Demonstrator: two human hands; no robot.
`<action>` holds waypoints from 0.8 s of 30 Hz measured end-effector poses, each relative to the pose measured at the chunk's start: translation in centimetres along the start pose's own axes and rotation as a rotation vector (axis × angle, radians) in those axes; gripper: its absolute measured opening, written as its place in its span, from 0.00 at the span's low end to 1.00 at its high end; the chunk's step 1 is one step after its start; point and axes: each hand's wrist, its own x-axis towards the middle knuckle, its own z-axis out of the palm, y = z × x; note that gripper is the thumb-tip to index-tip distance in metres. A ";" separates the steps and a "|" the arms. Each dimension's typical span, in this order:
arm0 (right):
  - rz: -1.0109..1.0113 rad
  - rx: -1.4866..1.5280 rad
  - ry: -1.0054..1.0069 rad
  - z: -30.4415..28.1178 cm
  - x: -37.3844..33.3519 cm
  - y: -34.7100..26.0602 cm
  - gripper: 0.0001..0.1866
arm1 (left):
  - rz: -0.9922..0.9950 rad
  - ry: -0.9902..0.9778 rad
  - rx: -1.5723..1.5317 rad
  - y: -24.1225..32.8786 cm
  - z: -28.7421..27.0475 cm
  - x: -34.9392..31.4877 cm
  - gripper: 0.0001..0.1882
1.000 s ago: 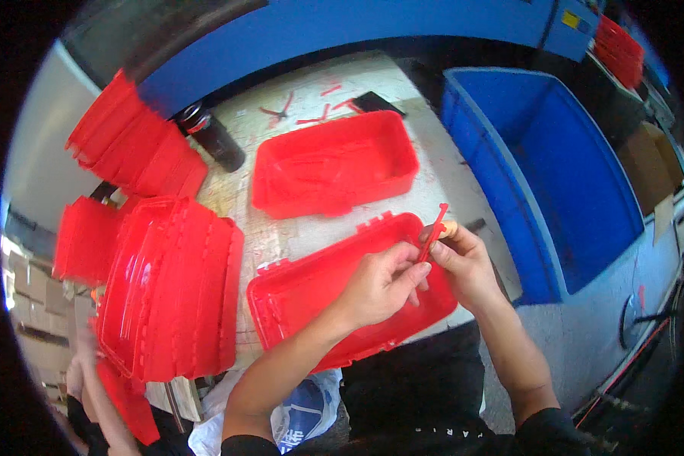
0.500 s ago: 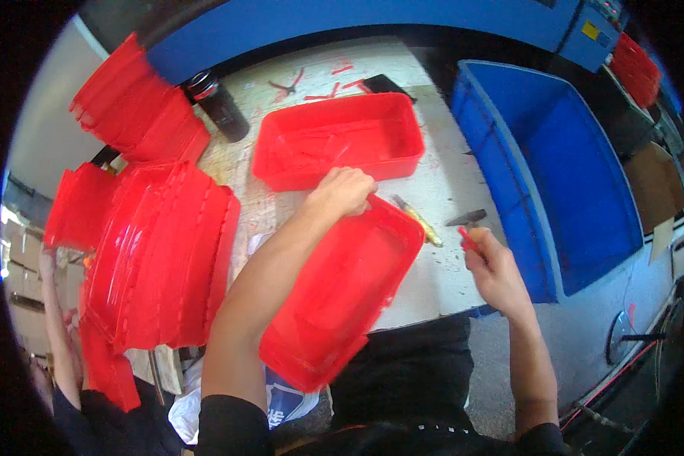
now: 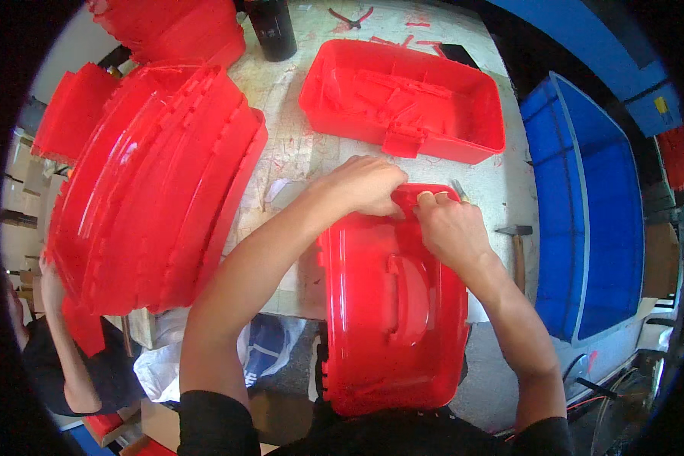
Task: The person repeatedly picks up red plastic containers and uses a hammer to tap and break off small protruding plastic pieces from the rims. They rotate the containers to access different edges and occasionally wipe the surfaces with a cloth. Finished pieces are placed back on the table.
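A red plastic toolbox lid (image 3: 349, 304) lies lengthwise in front of me, outer face up, with a moulded handle (image 3: 410, 300) in its middle. Its near end reaches past the table's edge to my body. My left hand (image 3: 368, 186) is closed on the lid's far left corner. Beside it, my right hand (image 3: 454, 224) has its fingers curled at the far edge; any small piece inside them is hidden. Just beyond stands a red open toolbox bin (image 3: 403, 144) holding several thin red scraps. A hammer (image 3: 518, 254) lies right of the lid, near a mostly hidden slim tool (image 3: 460, 190).
Stacked red plastic shells (image 3: 167, 190) lean at the left, with more behind. A black bottle (image 3: 271, 30) and red-handled pliers (image 3: 351, 18) stand and lie at the back. A large blue crate (image 3: 577, 228) flanks the table's right side. Another person's arm (image 3: 64, 327) shows at lower left.
The lid has been turned from its hollow side to its outer side. My right hand, which held a small red piece beside the hammer, has come left to the lid's far edge.
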 end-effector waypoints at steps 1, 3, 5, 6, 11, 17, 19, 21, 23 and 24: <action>0.008 0.011 0.001 0.2 0.1 0.1 0.06 | -0.015 -0.013 -0.004 0.0 0.1 0.4 0.24; 0.024 0.027 0.025 0.5 0.2 0.2 0.07 | -0.028 -0.015 0.004 0.0 0.5 0.7 0.22; 0.040 0.039 0.075 0.8 0.1 0.0 0.07 | -0.033 0.022 -0.021 -0.2 0.9 0.7 0.21; 0.042 0.038 0.114 0.9 0.0 -0.1 0.07 | -0.029 0.064 -0.022 -0.2 1.1 0.6 0.21; 0.129 0.033 0.148 0.7 -0.2 -1.1 0.06 | 0.003 0.094 0.018 0.1 1.0 0.2 0.18; 0.298 0.493 -0.255 -0.9 1.1 -0.2 0.14 | 0.086 0.104 0.093 0.0 1.2 0.4 0.15; 0.358 0.639 -0.246 -1.0 1.5 0.1 0.14 | 0.112 0.119 0.059 -0.3 1.6 0.6 0.14; 0.338 0.644 -0.183 -0.9 1.5 0.2 0.13 | 0.141 0.193 -0.023 -0.5 1.7 0.8 0.15; 0.201 0.316 -0.054 -0.5 1.2 -0.2 0.08 | 0.126 0.213 -0.074 -0.5 1.7 0.7 0.16; 0.164 0.193 -0.034 -0.3 1.1 -0.4 0.07 | 0.134 0.287 -0.099 -0.5 1.6 0.7 0.16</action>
